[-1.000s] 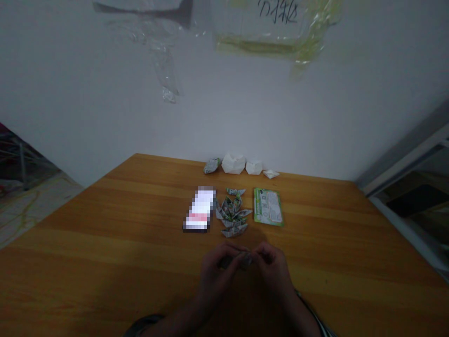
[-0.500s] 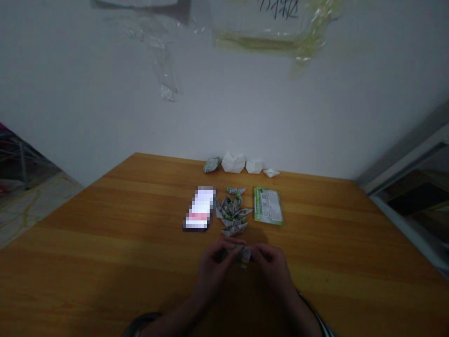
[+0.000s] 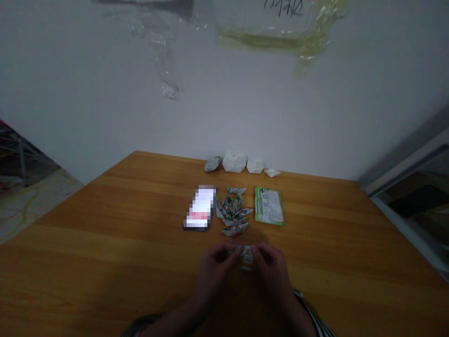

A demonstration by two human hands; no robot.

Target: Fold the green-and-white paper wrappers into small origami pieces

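Observation:
Both my hands meet low in the middle of the wooden table. My left hand and my right hand pinch a small piece of printed paper between their fingertips, each hand closed on one side of it. Just beyond them lies a pile of several small folded printed-paper pieces. A phone with a lit screen lies left of the pile, and a green printed card lies right of it.
Against the wall at the table's far edge sit a printed folded shape, two white folded paper shapes and a small flat white one. Taped plastic sheets hang on the wall. A metal frame stands at right.
The paper piece between my fingers has opened out and shows more. My hands have shifted slightly forward. Everything else on the table has stayed put.

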